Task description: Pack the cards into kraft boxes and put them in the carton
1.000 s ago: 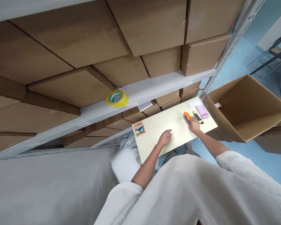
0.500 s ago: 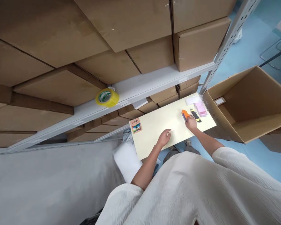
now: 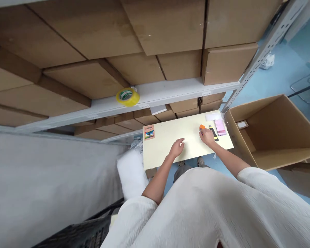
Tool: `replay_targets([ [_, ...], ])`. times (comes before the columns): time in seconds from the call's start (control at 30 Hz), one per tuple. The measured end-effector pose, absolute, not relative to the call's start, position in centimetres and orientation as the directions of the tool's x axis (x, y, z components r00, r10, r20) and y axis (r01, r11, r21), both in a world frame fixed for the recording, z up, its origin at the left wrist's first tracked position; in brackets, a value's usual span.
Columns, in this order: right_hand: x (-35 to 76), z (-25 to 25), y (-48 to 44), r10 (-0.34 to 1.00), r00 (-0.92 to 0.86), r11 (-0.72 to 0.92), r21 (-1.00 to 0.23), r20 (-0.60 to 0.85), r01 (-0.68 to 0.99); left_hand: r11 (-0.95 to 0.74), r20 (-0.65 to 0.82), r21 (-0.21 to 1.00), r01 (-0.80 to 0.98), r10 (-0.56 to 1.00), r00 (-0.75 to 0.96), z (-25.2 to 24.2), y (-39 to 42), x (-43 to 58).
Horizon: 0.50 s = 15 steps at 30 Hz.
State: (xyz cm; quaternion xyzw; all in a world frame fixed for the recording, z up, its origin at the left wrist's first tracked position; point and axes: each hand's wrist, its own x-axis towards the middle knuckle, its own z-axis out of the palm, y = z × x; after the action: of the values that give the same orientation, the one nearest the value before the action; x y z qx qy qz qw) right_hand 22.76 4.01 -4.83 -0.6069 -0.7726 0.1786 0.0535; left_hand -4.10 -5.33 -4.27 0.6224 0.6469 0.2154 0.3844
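My left hand (image 3: pixel 177 148) rests on the pale yellow tabletop (image 3: pixel 167 144), fingers loosely spread and holding nothing. My right hand (image 3: pixel 207 136) is closed round an orange tool (image 3: pixel 202 127) near the table's right end. A black and yellow utility knife (image 3: pixel 214 133) lies just right of that hand. Beyond it sit a pink pad (image 3: pixel 220 126) and a white slip (image 3: pixel 212 116). A small colourful card (image 3: pixel 148 132) lies at the table's far left corner.
Metal shelving (image 3: pixel 170 92) packed with brown cartons stands behind the table, with a yellow tape roll (image 3: pixel 127 96) on its ledge. A large open cardboard box (image 3: pixel 271 131) stands to the right on the blue floor. White bagged goods (image 3: pixel 130 172) lie left of the table.
My right hand has drawn the orange tool slightly leftward, covering more of it. My left hand stays on the table. The view has swung a little.
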Motion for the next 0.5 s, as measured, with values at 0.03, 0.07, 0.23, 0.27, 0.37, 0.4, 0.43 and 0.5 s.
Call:
replay_targets([
  [0.03,22.3,-4.7,4.2,0.947,-0.292,0.231,-0.348,-0.133,0.908,0.149,-0.221,0.76,0.633,0.975,0.036,-4.4,-5.8,-4.1],
  [0.07,21.9,-4.5,4.2,0.935,-0.329,0.265,-0.356,-0.132,0.896,0.169,-0.217,0.762,0.625,0.976,0.001,-4.6,-6.4,-4.1],
  [0.23,18.3,-4.2,3.5,0.839,-0.529,0.449,-0.386,-0.127,0.806,0.284,-0.232,0.76,0.585,0.959,-0.164,-5.3,-10.9,-5.3],
  [0.27,17.4,-4.1,3.2,0.817,-0.563,0.48,-0.391,-0.128,0.785,0.307,-0.235,0.756,0.578,0.952,-0.198,-5.4,-11.9,-5.8],
  [0.37,14.3,-3.7,2.2,0.741,-0.658,0.565,-0.406,-0.132,0.718,0.371,-0.243,0.748,0.551,0.925,-0.293,-5.6,-14.9,-7.4],
  [0.4,13.2,-3.6,1.8,0.713,-0.688,0.593,-0.41,-0.133,0.693,0.389,-0.243,0.748,0.538,0.915,-0.323,-5.6,-15.9,-8.1],
  [0.43,12.0,-3.5,1.4,0.685,-0.716,0.618,-0.415,-0.132,0.668,0.404,-0.241,0.749,0.524,0.904,-0.353,-5.7,-16.8,-8.7],
  [0.5,9.5,-3.2,0.6,0.633,-0.763,0.662,-0.42,-0.129,0.62,0.428,-0.23,0.755,0.497,0.882,-0.41,-5.7,-18.7,-10.0],
])
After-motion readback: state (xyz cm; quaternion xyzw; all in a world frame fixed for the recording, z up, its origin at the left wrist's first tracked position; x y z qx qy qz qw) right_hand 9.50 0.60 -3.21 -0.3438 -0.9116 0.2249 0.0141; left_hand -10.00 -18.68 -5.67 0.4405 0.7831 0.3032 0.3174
